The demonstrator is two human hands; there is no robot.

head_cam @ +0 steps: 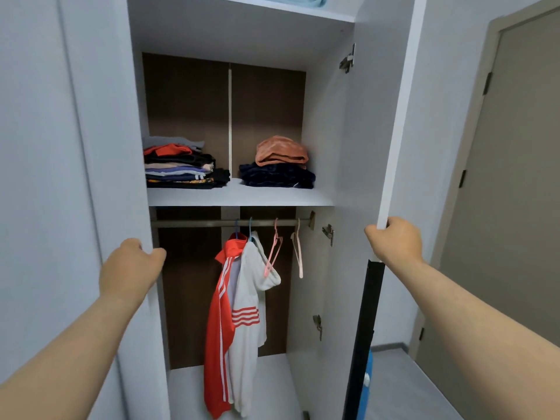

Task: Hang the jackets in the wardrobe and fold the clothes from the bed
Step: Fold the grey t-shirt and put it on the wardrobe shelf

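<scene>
Head view: the wardrobe stands open, and both hands are on its doors. At 8 o'clock the left hand (133,268) curls its fingers round the free edge of the left door (106,147), thumb on the near face. At 3 o'clock the right hand (394,241) clamps the free edge of the right door (357,147) in the same way. A grip on each edge lets the person swing both doors at once. Whether they are opening or closing cannot be told from this moment.

Towards 6 o'clock, a red-and-white striped jacket (222,328) and a white hooded jacket (248,328) hang side by side, touching, from the rail (197,223). They sit right of its middle, so the bare length of rail is at their left. Just to their right, at 5 o'clock from the centre, a pink hanger (274,250) and a pale hanger (298,253) hang empty, within reach should another jacket come.

On the shelf (242,197) above the rail, at the centre of the frame, lie two piles. A tall stack of folded clothes (181,165) is on the left. An orange folded garment (281,151) lies on a navy one (277,175) on the right. The piles are kept apart, perhaps sorted by kind. At 12 o'clock a light-blue cloth (291,0) shows on the top shelf.

The bed is out of view, so what remains there cannot be judged. With jackets hung and piles shelved, the task looks well advanced.
</scene>
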